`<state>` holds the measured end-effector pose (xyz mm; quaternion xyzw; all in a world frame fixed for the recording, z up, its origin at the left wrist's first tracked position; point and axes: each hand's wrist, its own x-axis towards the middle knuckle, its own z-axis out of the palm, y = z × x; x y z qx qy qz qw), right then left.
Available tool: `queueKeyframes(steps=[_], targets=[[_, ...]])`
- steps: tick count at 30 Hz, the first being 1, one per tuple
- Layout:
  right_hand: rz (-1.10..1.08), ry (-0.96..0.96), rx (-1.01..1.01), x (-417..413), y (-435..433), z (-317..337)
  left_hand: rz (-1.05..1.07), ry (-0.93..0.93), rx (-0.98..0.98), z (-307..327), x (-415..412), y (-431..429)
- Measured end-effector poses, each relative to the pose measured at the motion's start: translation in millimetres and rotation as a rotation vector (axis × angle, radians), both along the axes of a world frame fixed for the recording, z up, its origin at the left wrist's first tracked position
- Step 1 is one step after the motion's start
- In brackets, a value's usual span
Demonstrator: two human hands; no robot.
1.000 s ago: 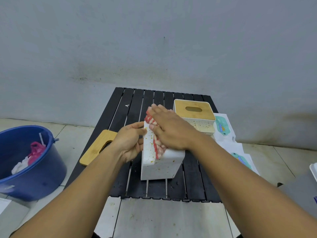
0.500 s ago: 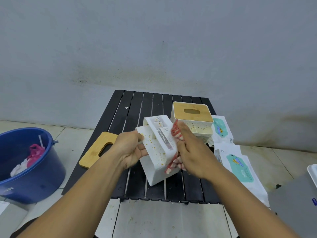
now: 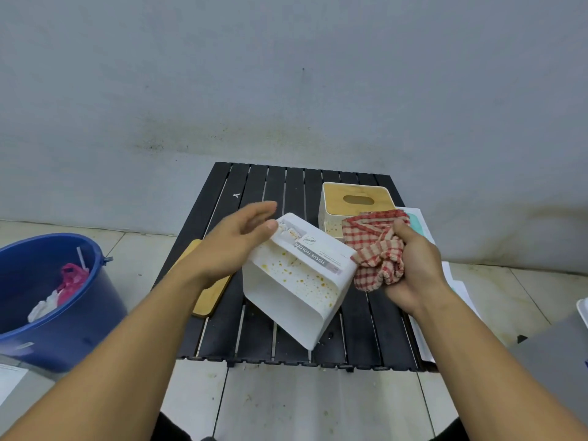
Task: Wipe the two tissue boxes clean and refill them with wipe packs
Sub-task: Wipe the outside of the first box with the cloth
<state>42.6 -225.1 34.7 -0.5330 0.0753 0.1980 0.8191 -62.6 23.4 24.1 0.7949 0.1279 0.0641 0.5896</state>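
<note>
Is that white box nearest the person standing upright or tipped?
Tipped. The white tissue box sits tilted on the table, its labelled face turned up toward the camera, while the left hand touches its top edge.

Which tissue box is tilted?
The near box, by the left hand, labelled underside showing. The far box sits upright under its bamboo lid.

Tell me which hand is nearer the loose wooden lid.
Left. The left hand is close by the loose wooden lid; the right hand, gripping the checked cloth, is beyond the white box.
</note>
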Motion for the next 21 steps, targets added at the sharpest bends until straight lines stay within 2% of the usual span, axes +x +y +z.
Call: queueKeyframes(steps=[2, 5, 10, 12, 14, 16, 19, 21], targets=[[0.03, 0.01, 0.051, -2.2, 2.2, 1.4, -0.107, 0.057, -0.051, -2.0, 4.8, -3.3], [0.054, 0.036, 0.074, -3.4, 6.5, 2.5, -0.186, 0.087, -0.027, -3.7, 6.2, -2.3], [-0.019, 0.058, 0.113, 1.1, 8.5, 4.1, -0.258, 0.129, 0.191, 4.0, 0.5, -2.9], [-0.025, -0.003, 0.095, 0.8, 7.3, 7.2, -0.224, 0.097, 0.251, 3.8, -0.1, -4.1], [-0.011, -0.19, -0.091, -6.1, 8.1, 7.2, -0.141, 0.066, 0.269, -0.5, 0.5, -4.8], [0.072, -0.483, -0.393, -24.7, 11.5, 0.3, -0.042, 0.055, 0.265, -6.7, 2.4, -4.8], [0.334, -1.069, -1.07, -45.0, 14.6, -33.5, 0.014, 0.023, 0.243, -10.2, 5.2, -3.6], [0.302, -1.215, -1.368, -52.4, 18.2, -46.8, -0.004, -0.005, 0.226, -10.3, 5.2, -2.6]])
